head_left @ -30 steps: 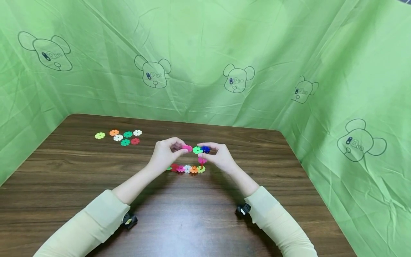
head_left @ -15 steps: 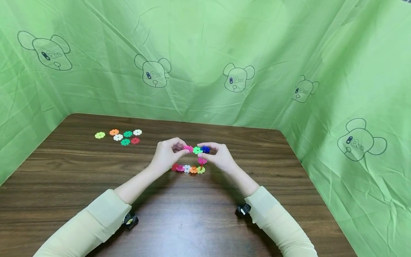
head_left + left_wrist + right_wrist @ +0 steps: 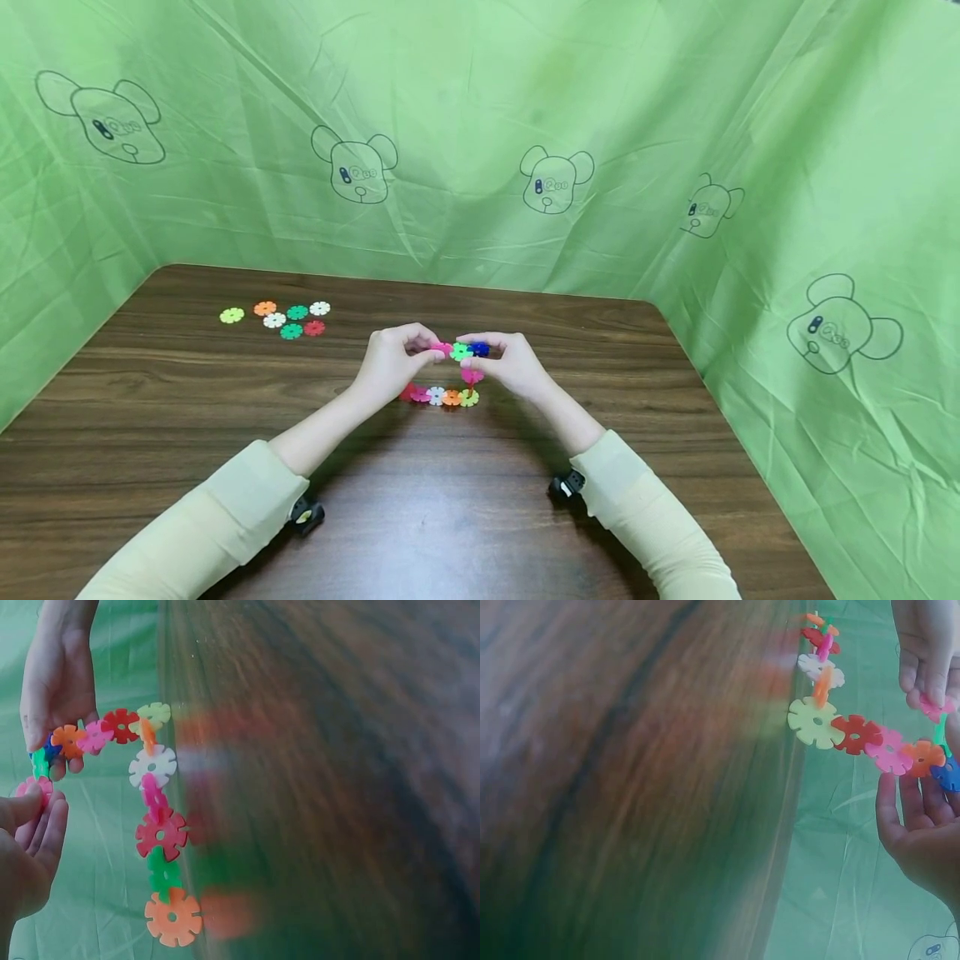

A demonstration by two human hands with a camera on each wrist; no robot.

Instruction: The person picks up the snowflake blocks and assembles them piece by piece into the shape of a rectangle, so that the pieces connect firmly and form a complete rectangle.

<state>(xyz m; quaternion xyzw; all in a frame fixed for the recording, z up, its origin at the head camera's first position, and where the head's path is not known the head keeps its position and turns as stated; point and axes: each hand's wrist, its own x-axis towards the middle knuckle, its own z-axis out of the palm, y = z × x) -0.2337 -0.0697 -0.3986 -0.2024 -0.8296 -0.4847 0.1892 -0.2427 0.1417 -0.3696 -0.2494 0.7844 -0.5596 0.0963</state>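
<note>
A chain of interlocked flower-shaped plastic discs bends between the hands. My left hand (image 3: 390,358) pinches a pink disc (image 3: 445,349) between thumb and fingers, its edge meeting the green disc (image 3: 461,352). My right hand (image 3: 513,362) grips the chain at that green disc and the blue disc (image 3: 480,350) beside it. From there an orange disc (image 3: 924,758), a pink one and a red one lead down to the yellow-green disc (image 3: 814,723). The lower row runs left along the table to an orange end disc (image 3: 173,917), hidden behind my left hand in the head view.
Several loose discs lie at the back left of the brown wooden table (image 3: 420,508), among them a yellow-green one (image 3: 232,315) and a red one (image 3: 314,328). A green curtain (image 3: 465,233) with printed bear heads surrounds the table's back and sides.
My left hand has shifted slightly right, bringing the pink disc from a small gap up against the green disc. The right hand stays nearly still, holding the chain.
</note>
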